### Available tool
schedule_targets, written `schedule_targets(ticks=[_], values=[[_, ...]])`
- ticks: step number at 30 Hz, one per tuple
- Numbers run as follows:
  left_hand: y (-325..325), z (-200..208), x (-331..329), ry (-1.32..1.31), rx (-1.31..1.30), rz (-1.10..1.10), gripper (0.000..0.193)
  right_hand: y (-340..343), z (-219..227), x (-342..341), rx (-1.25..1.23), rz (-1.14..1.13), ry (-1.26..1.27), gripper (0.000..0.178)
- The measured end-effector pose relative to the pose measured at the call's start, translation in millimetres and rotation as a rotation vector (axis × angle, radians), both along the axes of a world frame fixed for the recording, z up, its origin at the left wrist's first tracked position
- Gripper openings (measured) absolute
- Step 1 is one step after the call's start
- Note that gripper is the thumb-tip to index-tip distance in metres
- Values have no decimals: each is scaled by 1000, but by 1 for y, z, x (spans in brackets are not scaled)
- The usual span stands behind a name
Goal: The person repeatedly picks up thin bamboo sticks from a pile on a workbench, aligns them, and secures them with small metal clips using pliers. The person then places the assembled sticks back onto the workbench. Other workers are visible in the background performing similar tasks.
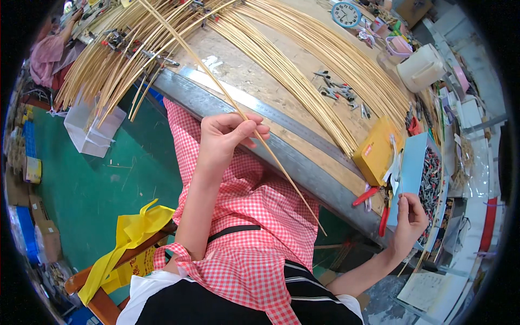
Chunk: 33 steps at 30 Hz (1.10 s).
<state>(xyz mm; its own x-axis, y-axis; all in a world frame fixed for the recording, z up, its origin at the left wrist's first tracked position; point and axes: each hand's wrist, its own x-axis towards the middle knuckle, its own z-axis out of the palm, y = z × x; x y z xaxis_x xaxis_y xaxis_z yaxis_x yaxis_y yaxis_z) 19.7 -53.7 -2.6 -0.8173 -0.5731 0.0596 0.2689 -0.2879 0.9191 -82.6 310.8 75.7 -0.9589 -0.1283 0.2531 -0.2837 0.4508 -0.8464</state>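
Seated worker, pink checked apron (260,208), at a wooden desk (241,76) with a dark metal front edge. Left hand (227,132) raised over the lap, just in front of that edge; its grip pinches a long thin bamboo strip (222,88) between thumb and fingers. The strip slants from the upper left, across the desk, down over the apron, its lower tip free. Right hand (410,216) well apart, at the near end of a light-blue box (413,157) filled with small dark clips (431,179); thumb and forefinger close together, but cannot tell whether this grip has anything in it. Red-handled pliers (384,214) lie just left of that hand, near a yellow box (374,160). Long metal ruler (281,118) along the front of the desk. Behind it, rows of pale strips (336,51) run from upper left to lower right; a few loose clips (336,91) between rows. Left end of the desk: a thick bundle of strips (108,65) overhanging the green floor (70,162). Far side: round blue-rimmed clock (346,14), white jug (422,67).
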Motion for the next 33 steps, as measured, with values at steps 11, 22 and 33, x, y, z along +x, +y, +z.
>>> schedule_targets(ticks=[11, 22, 33], values=[[1, 3, 4, 160, 113, 30, 20, -117, -40, 39, -77, 396, -13, 7], [-9, 0, 8, 190, 145, 82, 25, -136, -50, 44, 47, 540, 95, 8], [-9, -3, 7, 223, 159, 46, 21, -145, -43, 47, 135, 628, 185, 11]])
